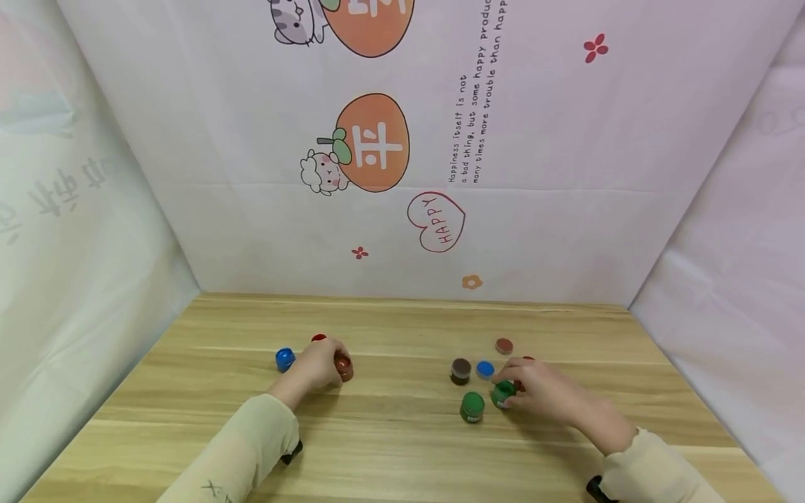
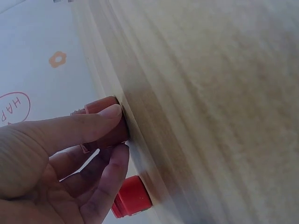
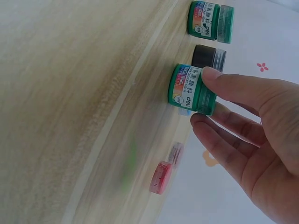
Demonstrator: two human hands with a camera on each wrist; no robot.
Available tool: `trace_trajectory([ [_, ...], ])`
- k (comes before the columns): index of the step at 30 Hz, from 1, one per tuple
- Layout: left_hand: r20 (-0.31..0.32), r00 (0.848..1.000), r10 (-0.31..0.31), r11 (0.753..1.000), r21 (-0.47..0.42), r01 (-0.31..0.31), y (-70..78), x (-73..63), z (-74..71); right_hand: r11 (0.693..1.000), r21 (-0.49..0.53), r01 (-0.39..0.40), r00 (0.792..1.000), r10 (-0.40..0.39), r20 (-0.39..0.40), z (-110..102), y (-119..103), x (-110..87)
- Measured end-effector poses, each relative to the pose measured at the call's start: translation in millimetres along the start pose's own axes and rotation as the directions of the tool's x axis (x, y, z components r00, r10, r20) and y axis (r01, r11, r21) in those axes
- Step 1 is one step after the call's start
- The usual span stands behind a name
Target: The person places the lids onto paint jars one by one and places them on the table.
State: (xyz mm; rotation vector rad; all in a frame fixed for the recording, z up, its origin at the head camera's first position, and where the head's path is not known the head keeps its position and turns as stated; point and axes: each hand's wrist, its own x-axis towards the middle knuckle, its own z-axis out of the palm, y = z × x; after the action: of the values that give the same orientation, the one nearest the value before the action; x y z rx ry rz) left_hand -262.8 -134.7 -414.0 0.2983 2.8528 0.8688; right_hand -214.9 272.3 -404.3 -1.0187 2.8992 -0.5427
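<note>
My left hand (image 1: 322,363) pinches a brown paint jar (image 2: 112,133) between thumb and fingers, the jar standing on the table. A red paint jar (image 2: 133,196) is beside those fingers, and a blue paint jar (image 1: 285,359) stands left of the hand. Over on the right, my right hand (image 1: 544,391) holds a small green paint jar (image 3: 187,88) by its upper part, thumb on one side and fingers on the other. Another green paint jar (image 1: 472,406) and a dark brown paint jar (image 1: 461,372) stand just left of it.
Loose lids lie around the right hand: a blue lid (image 1: 485,369), a reddish-brown lid (image 1: 504,346) and a red lid (image 3: 161,177). The wooden table (image 1: 390,461) meets a printed white sheet (image 1: 534,230) at the back, with white sheets on both sides.
</note>
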Motion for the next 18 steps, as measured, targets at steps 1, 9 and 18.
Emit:
trace_trajectory([
  [1,-0.001,1.000,-0.002,1.000,0.000,0.002,-0.3,0.2,0.3,1.000,-0.002,0.000,1.000,0.000,0.000,0.2,0.0,0.0],
  [9,0.003,1.000,0.002,1.000,-0.012,-0.002,0.6,0.7,-2.4,1.000,0.028,-0.005,1.000,0.005,0.006,-1.1,1.1,-1.1],
  [18,-0.003,1.000,-0.011,0.999,-0.048,0.010,2.7,-6.2,-9.9,0.998,0.064,-0.026,1.000,0.026,0.000,-16.6,-1.8,0.9],
])
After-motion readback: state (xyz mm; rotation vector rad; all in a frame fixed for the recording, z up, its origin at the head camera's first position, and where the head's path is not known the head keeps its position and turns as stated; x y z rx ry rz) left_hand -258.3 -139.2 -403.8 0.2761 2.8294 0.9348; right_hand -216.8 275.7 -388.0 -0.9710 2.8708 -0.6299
